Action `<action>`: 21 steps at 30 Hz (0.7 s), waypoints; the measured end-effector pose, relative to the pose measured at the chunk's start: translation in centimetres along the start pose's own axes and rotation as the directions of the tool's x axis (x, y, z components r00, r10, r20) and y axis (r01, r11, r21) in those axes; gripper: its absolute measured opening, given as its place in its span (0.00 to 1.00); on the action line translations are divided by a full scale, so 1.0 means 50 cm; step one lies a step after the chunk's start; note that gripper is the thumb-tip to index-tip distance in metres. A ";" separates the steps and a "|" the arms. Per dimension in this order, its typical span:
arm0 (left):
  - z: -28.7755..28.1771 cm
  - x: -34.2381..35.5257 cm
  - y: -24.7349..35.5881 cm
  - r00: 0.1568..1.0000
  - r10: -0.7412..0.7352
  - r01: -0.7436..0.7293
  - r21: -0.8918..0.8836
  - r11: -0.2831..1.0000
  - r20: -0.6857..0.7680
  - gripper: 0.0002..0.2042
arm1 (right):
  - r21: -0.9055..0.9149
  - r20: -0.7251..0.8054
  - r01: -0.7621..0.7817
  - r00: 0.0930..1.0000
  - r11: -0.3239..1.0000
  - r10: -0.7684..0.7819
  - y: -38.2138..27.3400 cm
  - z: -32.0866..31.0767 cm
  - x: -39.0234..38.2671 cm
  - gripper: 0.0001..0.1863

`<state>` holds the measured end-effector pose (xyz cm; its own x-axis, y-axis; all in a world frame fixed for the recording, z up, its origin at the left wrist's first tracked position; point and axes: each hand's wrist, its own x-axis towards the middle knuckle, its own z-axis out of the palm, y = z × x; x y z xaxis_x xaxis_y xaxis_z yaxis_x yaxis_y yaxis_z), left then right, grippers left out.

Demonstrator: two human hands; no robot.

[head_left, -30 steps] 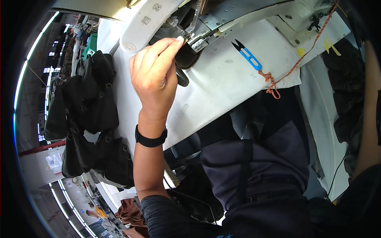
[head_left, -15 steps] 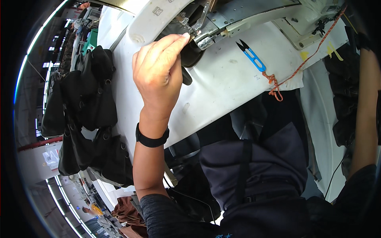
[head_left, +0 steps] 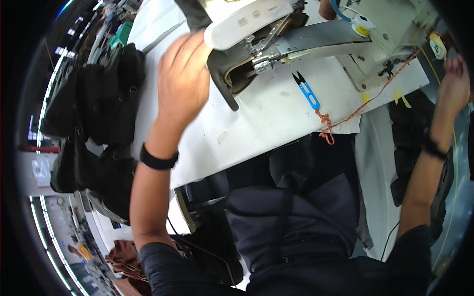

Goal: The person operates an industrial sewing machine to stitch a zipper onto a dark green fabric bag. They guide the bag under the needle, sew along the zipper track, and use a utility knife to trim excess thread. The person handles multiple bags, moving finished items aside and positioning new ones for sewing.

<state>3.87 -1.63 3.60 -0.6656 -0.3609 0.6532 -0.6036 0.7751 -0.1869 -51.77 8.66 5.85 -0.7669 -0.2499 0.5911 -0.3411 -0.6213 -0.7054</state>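
Observation:
My left hand [head_left: 182, 81], a black band on its wrist, is beside the white head [head_left: 247, 24] of a sewing machine. Its fingers are bent and close together; the tips are hidden, so what they hold cannot be made out. A dark green fabric piece [head_left: 219, 74] with an open, zipper-like edge sits around the machine's narrow arm [head_left: 321, 39], next to that hand. Far to the right, my right hand [head_left: 455, 81] is raised near the machine's end, its fingers smeared. Blue thread snips [head_left: 309, 93] lie on the white table [head_left: 261, 121], between the hands.
An orange cord [head_left: 365, 104] runs from the snips to the machine base. Dark bags [head_left: 103, 98] hang along the table's left side, and more dark pieces [head_left: 410, 133] are at the right. Brown fabric [head_left: 126, 259] lies at the lower left.
My left hand has moved left, away from the needle area, uncovering more of the dark green fabric. My right hand has come into fuller view at the right. The whole view has shifted.

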 end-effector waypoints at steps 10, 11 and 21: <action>0.028 0.053 -0.080 0.967 0.154 -0.188 0.163 0.969 0.202 0.24 | -0.137 0.795 -0.620 0.397 0.773 0.459 -0.105 0.335 -0.522 0.15; 0.024 0.050 -0.080 0.963 0.145 -0.185 0.164 0.969 0.228 0.24 | -0.141 0.797 -0.641 0.378 0.754 0.471 -0.103 0.353 -0.522 0.15; -0.073 0.012 -0.035 0.946 0.138 -0.192 0.163 0.968 0.292 0.19 | -0.028 0.765 -0.706 0.441 0.708 0.470 -0.089 0.385 -0.537 0.14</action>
<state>6.13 -1.29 6.99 -0.8415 -0.3859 0.3782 -0.5282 0.7347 -0.4257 -19.20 3.86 0.63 -0.0825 -0.9701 0.2282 0.2850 -0.2424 -0.9274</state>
